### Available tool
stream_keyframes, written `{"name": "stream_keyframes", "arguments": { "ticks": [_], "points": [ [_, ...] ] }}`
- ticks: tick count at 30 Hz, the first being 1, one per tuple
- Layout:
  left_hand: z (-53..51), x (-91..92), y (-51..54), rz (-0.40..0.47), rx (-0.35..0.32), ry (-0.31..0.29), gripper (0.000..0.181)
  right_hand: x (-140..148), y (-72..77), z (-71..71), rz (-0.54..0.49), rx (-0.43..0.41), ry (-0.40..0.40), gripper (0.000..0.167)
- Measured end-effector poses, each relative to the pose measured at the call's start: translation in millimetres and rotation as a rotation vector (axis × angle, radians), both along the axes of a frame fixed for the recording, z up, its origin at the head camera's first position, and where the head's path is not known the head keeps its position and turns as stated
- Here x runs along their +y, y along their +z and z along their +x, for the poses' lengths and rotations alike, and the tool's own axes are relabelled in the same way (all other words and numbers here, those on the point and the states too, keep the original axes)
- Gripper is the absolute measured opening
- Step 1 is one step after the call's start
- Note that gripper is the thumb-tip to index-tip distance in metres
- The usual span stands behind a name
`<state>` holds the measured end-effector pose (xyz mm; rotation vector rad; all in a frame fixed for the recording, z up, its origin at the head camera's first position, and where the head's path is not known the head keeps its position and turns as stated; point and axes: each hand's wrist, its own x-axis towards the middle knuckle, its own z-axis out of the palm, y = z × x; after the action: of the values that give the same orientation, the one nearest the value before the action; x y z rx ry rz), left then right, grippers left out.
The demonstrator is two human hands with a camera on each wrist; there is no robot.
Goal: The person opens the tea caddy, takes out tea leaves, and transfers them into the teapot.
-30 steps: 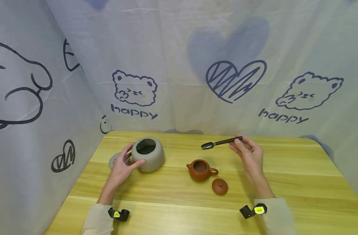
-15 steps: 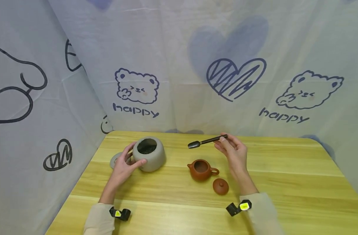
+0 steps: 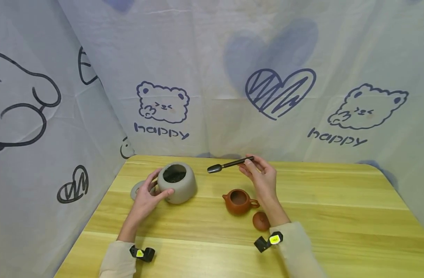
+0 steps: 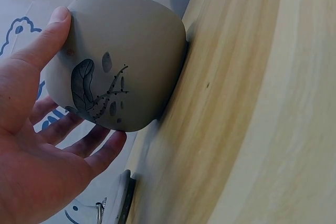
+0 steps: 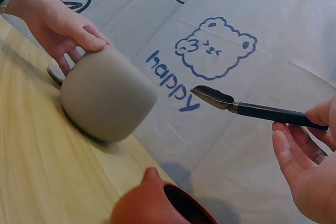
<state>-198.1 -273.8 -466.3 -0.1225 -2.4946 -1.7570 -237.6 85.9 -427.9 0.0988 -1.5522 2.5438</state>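
Observation:
My left hand [image 3: 146,197] grips the side of a round grey tea canister [image 3: 180,191], thumb in front and fingers behind. Its mouth is uncovered, and dark contents show inside. A dark plant drawing decorates its wall in the left wrist view. Pinched by the handle in my right hand [image 3: 263,178] is a black tea scoop [image 3: 214,168], held in the air right of the canister, its bowl pointing left. The scoop's bowl looks empty in the right wrist view [image 5: 212,96]. Below the right hand stands a lidless reddish-brown teapot [image 3: 237,206], its spout toward the left.
The teapot's lid [image 3: 260,221] lies by its handle, partly hidden by the right wrist. Behind the left hand, a grey canister lid [image 3: 137,190] rests on the wooden table [image 3: 184,247]. A printed cloth [image 3: 219,116] hangs along the back and left.
My right hand has carried the scoop leftward, from right of the teapot to above it, nearer the canister. The left hand keeps its hold on the canister.

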Motion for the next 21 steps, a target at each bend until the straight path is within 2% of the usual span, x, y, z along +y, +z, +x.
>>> {"name": "stream_keyframes", "arguments": {
  "ticks": [7,14,21],
  "points": [
    [0.3,1.7,3.0,-0.001,-0.011,0.001,0.086,-18.7,3.7,-5.2,-0.005,0.008,0.033,0.033],
    [0.4,2.8,3.2,-0.005,-0.01,0.006,0.086,-39.2,10.5,-10.2,-0.009,0.022,0.04,0.025],
    [0.9,2.9,3.2,-0.008,-0.013,0.01,0.086,-62.0,14.6,-14.0,0.037,0.07,0.051,0.024]
  ]
}}
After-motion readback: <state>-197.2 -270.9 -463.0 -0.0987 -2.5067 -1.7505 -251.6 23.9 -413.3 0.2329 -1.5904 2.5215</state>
